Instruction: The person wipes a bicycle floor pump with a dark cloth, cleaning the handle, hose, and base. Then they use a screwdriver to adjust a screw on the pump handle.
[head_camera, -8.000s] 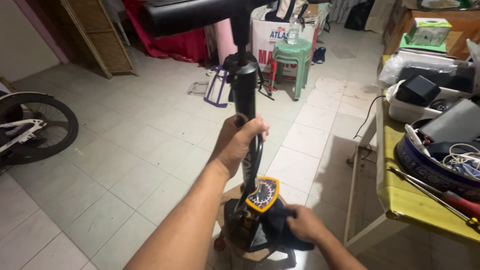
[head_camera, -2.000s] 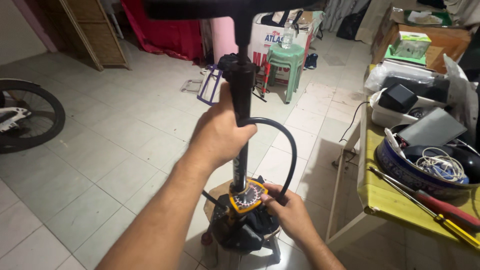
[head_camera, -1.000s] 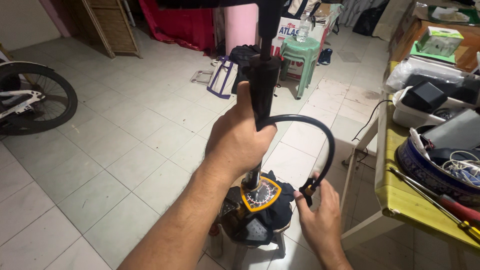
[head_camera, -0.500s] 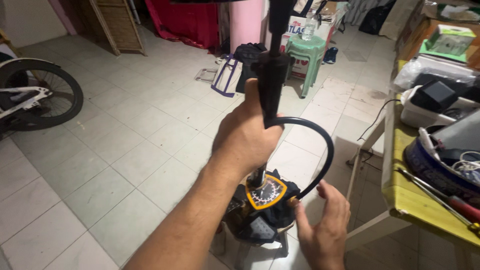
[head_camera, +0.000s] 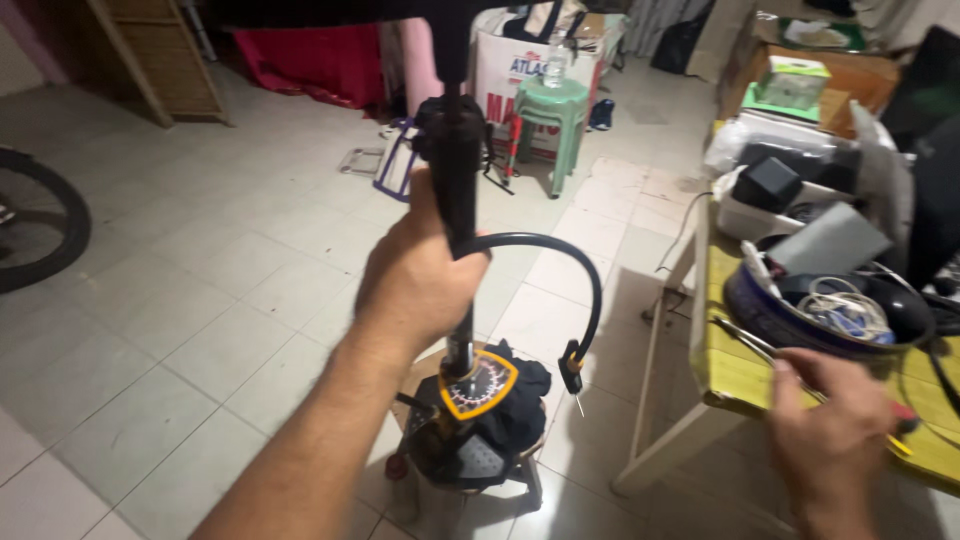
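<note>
Head view, looking down. Left hand (head_camera: 415, 280) wrapped tight round the black barrel of an upright floor pump (head_camera: 456, 190), thumb pointing up along the tube, forearm running in from the lower left. Pump standing on a small stool (head_camera: 470, 480) draped with a dark cloth (head_camera: 515, 400), its orange-rimmed pressure gauge (head_camera: 478, 385) just above the base, face turned up. Pump handle a dark blurred bar across the top edge. Black hose (head_camera: 560, 270) arching out from the barrel just above the left hand, curving right and down, ending in a nozzle head (head_camera: 571, 368) with an orange band, hanging free beside the gauge with a thin pin at its tip, touched by neither hand.

Right hand (head_camera: 835, 440) well apart from the pump, low on the right, at the near edge of a yellow table (head_camera: 735, 370), fingers curled over a long screwdriver (head_camera: 750, 340) with a red grip lying there; whether gripped or only covered, cannot tell. On the table behind: a blue patterned bowl (head_camera: 760, 305) holding white cables and dark objects, a grey flat case, a white tray with a black box.

Further off on the pale tiled floor (head_camera: 200, 300): a green plastic stool (head_camera: 550, 110) with a clear bottle on it, a cardboard box behind, part of a bicycle wheel (head_camera: 40, 225) at the left edge.
</note>
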